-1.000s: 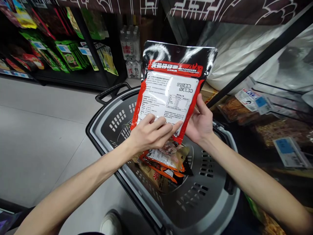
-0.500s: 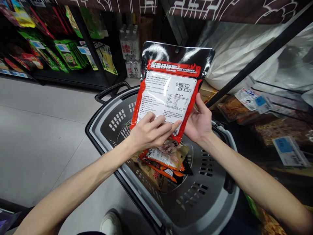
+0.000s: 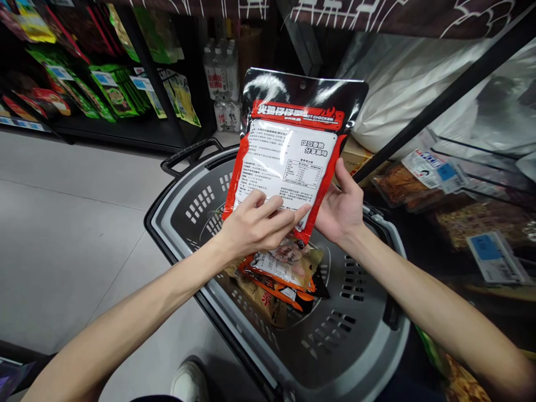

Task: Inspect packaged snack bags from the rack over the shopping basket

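I note, centre frame, the right hand (image 3: 342,204), thumb raised, gripping the HOT CHICKEN pouch (image 3: 288,145) by its edge; the left hand (image 3: 259,223), half-curled, crosses its front, grip unclear. Packets (image 3: 276,271) already occupy the shopping basket (image 3: 330,363); this pouch does not.

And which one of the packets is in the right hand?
The black-and-red packet marked "HOT CHICKEN", held above the basket; other packets are inside it or on shelves.
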Tool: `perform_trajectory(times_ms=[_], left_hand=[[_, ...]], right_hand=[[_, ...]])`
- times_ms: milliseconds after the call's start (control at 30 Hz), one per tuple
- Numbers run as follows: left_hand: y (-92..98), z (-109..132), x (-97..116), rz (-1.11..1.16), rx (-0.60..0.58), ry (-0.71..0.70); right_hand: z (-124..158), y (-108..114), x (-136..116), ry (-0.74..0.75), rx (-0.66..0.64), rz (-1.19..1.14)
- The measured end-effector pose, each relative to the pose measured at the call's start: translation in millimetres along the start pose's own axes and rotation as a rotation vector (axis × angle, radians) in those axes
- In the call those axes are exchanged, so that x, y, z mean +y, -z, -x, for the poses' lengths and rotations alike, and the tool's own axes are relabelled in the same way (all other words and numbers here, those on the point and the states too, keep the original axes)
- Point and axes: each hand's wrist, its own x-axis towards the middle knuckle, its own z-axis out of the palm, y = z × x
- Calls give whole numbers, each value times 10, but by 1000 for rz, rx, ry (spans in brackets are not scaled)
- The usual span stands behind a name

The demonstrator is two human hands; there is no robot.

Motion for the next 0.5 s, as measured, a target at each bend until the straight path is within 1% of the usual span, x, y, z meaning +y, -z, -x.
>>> perform_trajectory(times_ms=[233,500], left_hand=[[5,16,-7,17,-44,-2],[-8,29,-13,42,-32,12]], right_hand=[[-1,-2,-2,-10,0,-8],[4,-29,-13,-13,25,7]])
